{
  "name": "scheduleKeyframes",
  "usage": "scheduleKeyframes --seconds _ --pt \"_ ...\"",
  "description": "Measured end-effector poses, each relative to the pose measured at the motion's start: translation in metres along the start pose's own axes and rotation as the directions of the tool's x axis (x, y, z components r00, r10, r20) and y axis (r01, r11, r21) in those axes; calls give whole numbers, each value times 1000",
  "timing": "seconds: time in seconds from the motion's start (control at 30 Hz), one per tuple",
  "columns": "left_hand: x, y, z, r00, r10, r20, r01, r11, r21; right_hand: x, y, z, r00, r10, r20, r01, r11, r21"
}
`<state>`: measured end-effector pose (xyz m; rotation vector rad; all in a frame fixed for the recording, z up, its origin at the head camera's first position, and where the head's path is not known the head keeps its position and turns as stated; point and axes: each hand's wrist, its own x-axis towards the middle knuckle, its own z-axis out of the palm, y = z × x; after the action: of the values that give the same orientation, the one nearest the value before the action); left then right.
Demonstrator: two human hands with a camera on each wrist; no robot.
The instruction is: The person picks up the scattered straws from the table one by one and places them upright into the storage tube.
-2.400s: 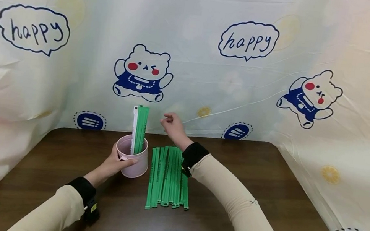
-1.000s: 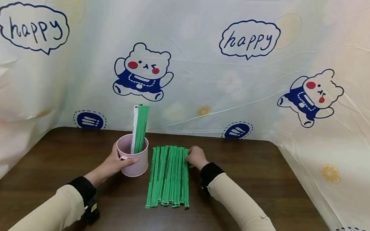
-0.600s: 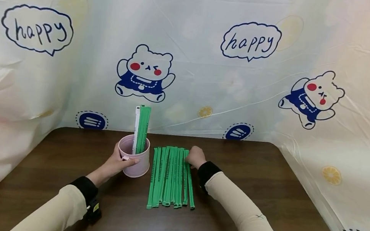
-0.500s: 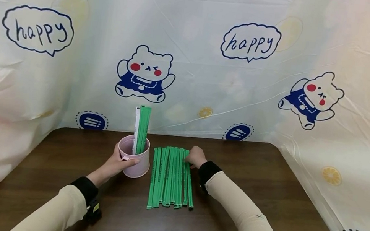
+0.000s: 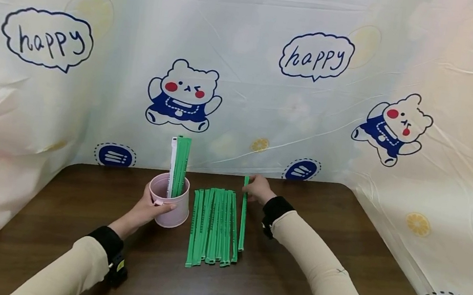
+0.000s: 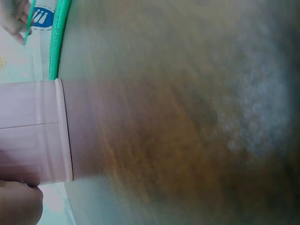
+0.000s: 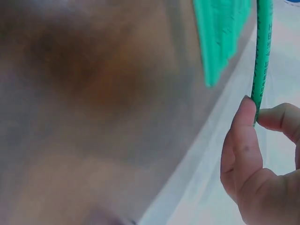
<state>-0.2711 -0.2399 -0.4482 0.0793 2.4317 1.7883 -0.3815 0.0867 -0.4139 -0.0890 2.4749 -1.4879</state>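
Note:
My left hand [image 5: 140, 212] grips a small pink bucket [image 5: 175, 213] from its left side, thumb across the front; in the left wrist view its wall [image 6: 28, 131] fills the left edge. Upright inside the bucket stand several green wrapped straws [image 5: 181, 160] and a white one [image 5: 172, 159]. Between thumb and fingertips, my right hand [image 5: 259, 189] pinches one green wrapped straw [image 5: 242, 222] near its far end. Printed text shows on this straw in the right wrist view [image 7: 263, 51]. Just left of it, a row of green wrapped straws [image 5: 212, 228] lies side by side.
Everything rests on a dark brown wooden table [image 5: 150, 274]. Behind it hangs a pale curtain [image 5: 240, 118] printed with bears and "happy" bubbles, which also closes in both sides. Black straps with small devices [image 5: 117, 268] are on both wrists.
My right hand went from above the table's back down to the row's right end, then drew one straw away to the right and back. The left hand keeps its grip on the bucket.

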Motion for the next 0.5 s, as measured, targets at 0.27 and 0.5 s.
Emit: scheduleKeyframes --seconds 0.27,0.5 --pt "0 0 1 1000 11 11 -11 1000 -2 -5 -34 -17 987 -160 -23 159 987 -23" --pt "-2 1 1 1000 17 -3 -17 1000 -19 -14 -78 -31 952 -297 -74 296 955 -20"
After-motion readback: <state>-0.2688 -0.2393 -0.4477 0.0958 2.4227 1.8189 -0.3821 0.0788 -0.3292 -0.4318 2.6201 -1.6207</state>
